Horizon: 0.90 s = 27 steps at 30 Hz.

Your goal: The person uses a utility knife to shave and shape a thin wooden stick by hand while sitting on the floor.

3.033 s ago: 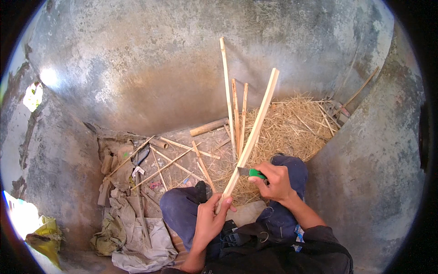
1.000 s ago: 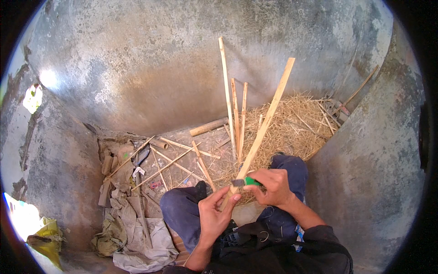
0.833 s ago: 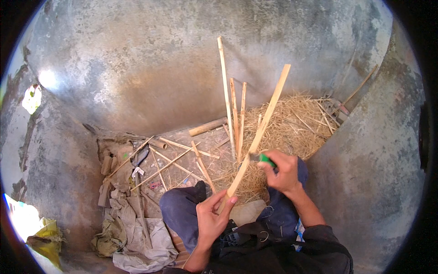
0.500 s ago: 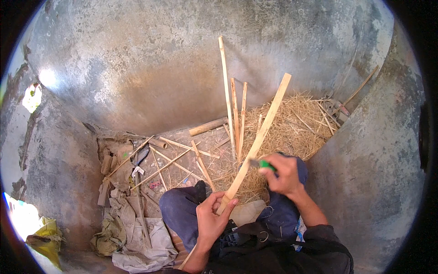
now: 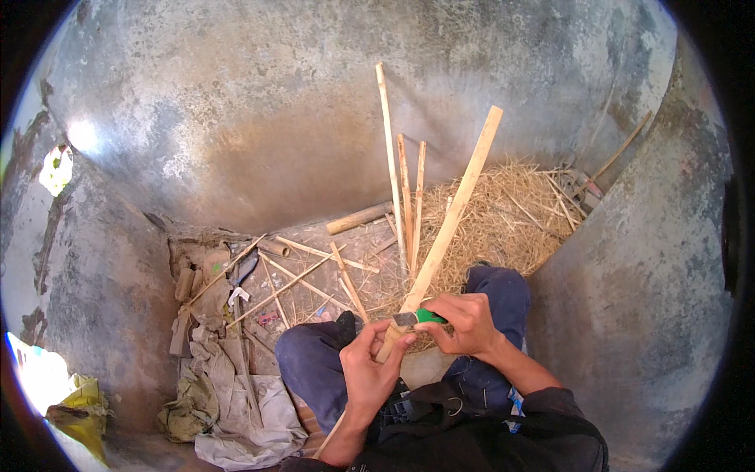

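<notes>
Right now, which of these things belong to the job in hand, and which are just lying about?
In use:
Pale flat strip, held in the left hand
Green-handled knife, in the right hand, blade across the strip

Apparently just lying about:
Straw heap
Crumpled grey sheet
Thick round pole near the far wall

Ahead of you, a blotchy grey wall [image 5: 259,102] rises behind a heap of straw [image 5: 507,214] and a round pole [image 5: 359,219]; at your left lie a crumpled pale sheet [image 5: 248,429] and, farther out, a yellow bundle [image 5: 81,425].
</notes>
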Tool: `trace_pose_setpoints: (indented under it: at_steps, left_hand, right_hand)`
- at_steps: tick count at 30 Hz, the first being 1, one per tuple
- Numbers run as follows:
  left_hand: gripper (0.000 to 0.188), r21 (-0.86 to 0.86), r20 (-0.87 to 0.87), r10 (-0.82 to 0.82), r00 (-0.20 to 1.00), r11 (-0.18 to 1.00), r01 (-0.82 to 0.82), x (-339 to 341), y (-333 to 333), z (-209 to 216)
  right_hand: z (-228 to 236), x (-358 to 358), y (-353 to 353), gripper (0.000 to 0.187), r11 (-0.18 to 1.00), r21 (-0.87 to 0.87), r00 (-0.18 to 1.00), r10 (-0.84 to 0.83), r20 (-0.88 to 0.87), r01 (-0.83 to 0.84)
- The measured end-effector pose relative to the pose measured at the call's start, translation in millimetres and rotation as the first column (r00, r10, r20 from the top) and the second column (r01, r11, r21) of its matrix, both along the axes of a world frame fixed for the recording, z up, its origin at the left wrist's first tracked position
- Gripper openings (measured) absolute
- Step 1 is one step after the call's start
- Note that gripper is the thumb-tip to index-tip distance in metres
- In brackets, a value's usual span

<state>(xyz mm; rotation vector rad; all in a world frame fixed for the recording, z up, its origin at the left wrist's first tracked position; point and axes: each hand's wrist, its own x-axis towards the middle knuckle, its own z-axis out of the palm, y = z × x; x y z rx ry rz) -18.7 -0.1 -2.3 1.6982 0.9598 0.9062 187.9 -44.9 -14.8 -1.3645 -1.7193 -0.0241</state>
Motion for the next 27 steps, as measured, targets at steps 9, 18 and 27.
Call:
trace_pose_setpoints:
  at_steps: [9,18,27]
  left_hand:
    - [0.024,-0.037,0.047,-0.004,0.999,0.999,0.006,-8,4,-12]
    - [0.024,-0.257,-0.009,-0.068,0.998,0.964,0.063,-47,-18,-38]
    - [0.026,-0.333,0.058,-0.129,0.990,0.932,0.141,-32,5,-33]
  right_hand:
    - [-1,13,8,0.026,0.999,-0.018,0.999,-0.030,0.039,0.030]
    - [14,115,24,0.030,0.859,0.004,0.835,-0.496,-0.237,0.512]
    - [2,66,12,0.023,0.970,-0.181,0.866,-0.230,-0.445,0.164]
